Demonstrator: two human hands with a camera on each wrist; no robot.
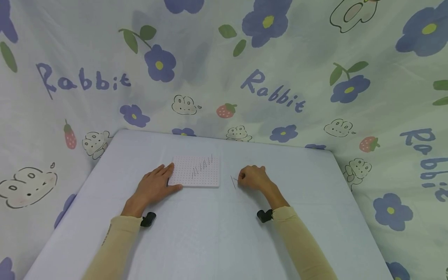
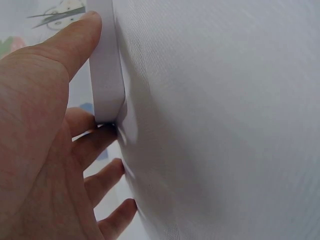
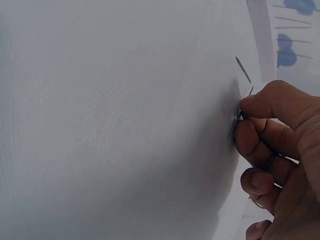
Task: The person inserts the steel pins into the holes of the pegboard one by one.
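Note:
A white perforated board lies on the table, with several thin dark needles standing in its holes in a slanting line. My left hand rests at the board's near left corner. Its thumb lies along the near side, and the other fingers stretch past the corner. To the right of the board, my right hand pinches a thin needle between thumb and index finger, low over the table. Beside those fingertips, one loose needle lies on the cloth. The pinched needle's middle is hidden by the fingers.
A pale cloth covers the table. Behind it and at the sides hangs a white curtain printed with flowers and rabbits. Both wrists carry a small black camera.

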